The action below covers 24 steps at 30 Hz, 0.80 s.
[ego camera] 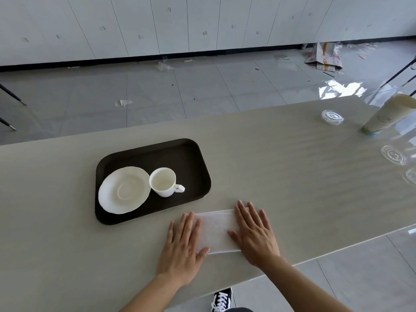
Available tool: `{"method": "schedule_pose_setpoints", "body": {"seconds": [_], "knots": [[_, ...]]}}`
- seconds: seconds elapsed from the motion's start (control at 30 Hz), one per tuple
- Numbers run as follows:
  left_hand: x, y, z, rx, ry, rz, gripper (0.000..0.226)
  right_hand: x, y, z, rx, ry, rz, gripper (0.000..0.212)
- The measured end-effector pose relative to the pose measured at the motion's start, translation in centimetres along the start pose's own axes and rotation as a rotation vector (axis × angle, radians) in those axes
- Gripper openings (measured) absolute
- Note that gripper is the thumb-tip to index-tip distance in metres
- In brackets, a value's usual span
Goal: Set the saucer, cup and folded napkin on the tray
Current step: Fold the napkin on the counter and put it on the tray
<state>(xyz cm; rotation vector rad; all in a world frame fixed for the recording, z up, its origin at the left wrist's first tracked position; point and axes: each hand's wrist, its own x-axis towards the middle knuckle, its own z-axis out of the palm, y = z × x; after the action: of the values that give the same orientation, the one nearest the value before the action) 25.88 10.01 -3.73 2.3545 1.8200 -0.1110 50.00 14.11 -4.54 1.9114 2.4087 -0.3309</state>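
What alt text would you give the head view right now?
Both hands, left hand and right hand, press flat on a white napkin on the table, beside a dark tray holding a saucer with a cup next to it.

You stand at a long, pale bench (270, 154) with a faint grain, its far right end glossy under bright light. Beyond it spreads a grey tiled floor (157, 91), littered with paper scraps and a torn cardboard box (324, 56) near the wall (157, 23), which is white-panelled above a dark skirting strip (135, 56)
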Motion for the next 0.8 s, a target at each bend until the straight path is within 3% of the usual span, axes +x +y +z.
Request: {"method": "schedule_pose_setpoints", "body": {"seconds": [0.23,0.37,0.43,0.5,0.57,0.7,0.8], "knots": [[0.0,0.1,-0.5,-0.071,-0.013,-0.027,0.075,0.1,0.2,0.2,0.017,-0.028,-0.005,0.078],[-0.7,0.8,-1.6,-0.426,0.159,-0.232,0.069,-0.9,-0.4,-1.0,0.048,0.096,-0.014,0.072],[-1.0,1.2,-2.3,-0.609,0.239,-0.472,0.068,-1.8,-1.9,-1.7,0.188,0.235,-0.042,0.065],[-0.8,1.1,-3.4,-0.793,0.156,-0.739,0.068,-2.6,-3.8,-2.0,0.433,0.302,-0.037,0.056],[-0.3,1.0,-4.1,-0.922,0.071,-0.919,0.071,-3.1,-5.9,-1.9,0.693,0.256,0.014,0.047],[0.2,1.1,-4.8,-1.154,-0.004,-1.036,0.067,-3.2,-7.7,-1.2,1.120,0.091,0.242,0.040],[0.5,0.8,-4.7,-1.184,-0.075,-1.040,0.055,-3.3,-7.6,-1.2,1.214,0.047,0.300,0.040]]}}
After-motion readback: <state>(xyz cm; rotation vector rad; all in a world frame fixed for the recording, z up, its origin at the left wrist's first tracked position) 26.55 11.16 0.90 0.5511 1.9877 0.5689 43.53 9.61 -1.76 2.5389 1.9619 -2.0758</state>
